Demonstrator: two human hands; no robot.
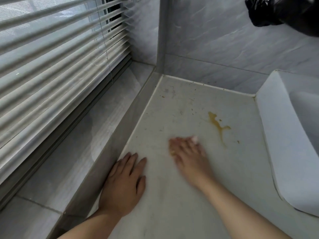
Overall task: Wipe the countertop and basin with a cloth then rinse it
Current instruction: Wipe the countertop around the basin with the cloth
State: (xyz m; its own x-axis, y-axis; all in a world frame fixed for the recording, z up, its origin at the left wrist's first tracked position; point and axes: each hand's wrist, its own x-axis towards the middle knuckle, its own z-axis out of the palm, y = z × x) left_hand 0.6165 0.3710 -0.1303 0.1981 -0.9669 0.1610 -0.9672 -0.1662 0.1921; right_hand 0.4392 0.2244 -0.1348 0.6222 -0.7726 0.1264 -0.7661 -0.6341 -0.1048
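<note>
Two bare forearms reach in from the bottom edge onto a pale grey desk [172, 213]. The left hand [122, 185] lies palm down at the desk's left margin, just beside the raised grey kerb [120, 131]. Its fingers [133, 157] are straight, close together and flat on the surface, holding nothing. The right hand [188, 159] is a little farther in, near the middle of the desk. It is smeared by motion blur, and its fingers [179, 144] look stretched out and slightly spread over the surface rather than curled. A pale patch at the fingertips and a yellowish smudge beside them are too blurred to identify, so whether a cloth lies under that hand cannot be told. Just beyond and to the right of it, apart from the fingertips, an orange-brown stain [218, 125] trails across the desk, with small specks and dark marks scattered toward the far corner. The white basin [283, 135] stands along the desk's right side, its rounded wall rising above the surface. Left of the kerb runs a marbled window sill [72, 152], and above it hang white slatted blinds [51, 66] with a thin cord [105, 40]. Grey veined wall tiles [224, 49] close the far corner, and a black plastic bag [284, 11] hangs at the top right.
</note>
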